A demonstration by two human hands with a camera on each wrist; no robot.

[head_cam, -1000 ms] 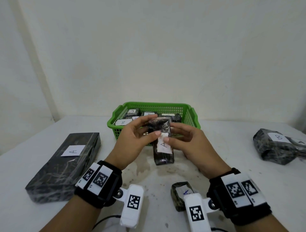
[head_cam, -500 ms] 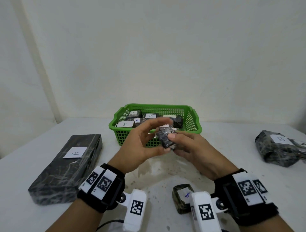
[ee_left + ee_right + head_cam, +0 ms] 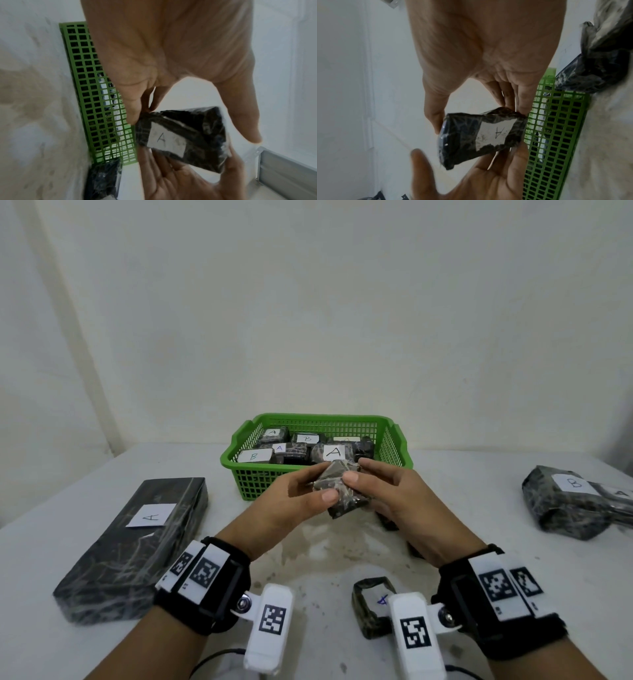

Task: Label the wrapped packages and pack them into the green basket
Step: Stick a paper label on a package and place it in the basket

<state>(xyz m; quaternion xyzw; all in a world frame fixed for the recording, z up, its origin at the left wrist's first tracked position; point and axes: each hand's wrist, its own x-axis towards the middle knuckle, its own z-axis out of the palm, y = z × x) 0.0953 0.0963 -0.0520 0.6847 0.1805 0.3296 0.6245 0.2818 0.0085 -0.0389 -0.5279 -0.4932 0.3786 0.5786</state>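
Observation:
A small dark wrapped package [image 3: 340, 494] hangs just in front of the green basket [image 3: 260, 487], above the table. My right hand [image 3: 358, 484] pinches it end to end between thumb and fingers. My left hand [image 3: 325, 482] cups the other side, its fingers [image 3: 135, 112] on a corner. From the head the package's white "A" label is hidden. The label [image 3: 164, 139] shows in both wrist views, on the package [image 3: 476, 138]. Several labelled packages lie in the basket, one marked "A" [image 3: 334, 453] nearest the front wall.
A long dark package marked "A" [image 3: 137, 542] lies at the left. A bulky one marked "B" [image 3: 575, 501] sits at the right. A small one with a blue "A" [image 3: 373, 604] is near my right wrist. Another dark package [image 3: 387, 520] peeks out under my right hand.
The small package has been lifted off the table and tipped so its label faces away from the head. Both hands have carried it a little toward the basket.

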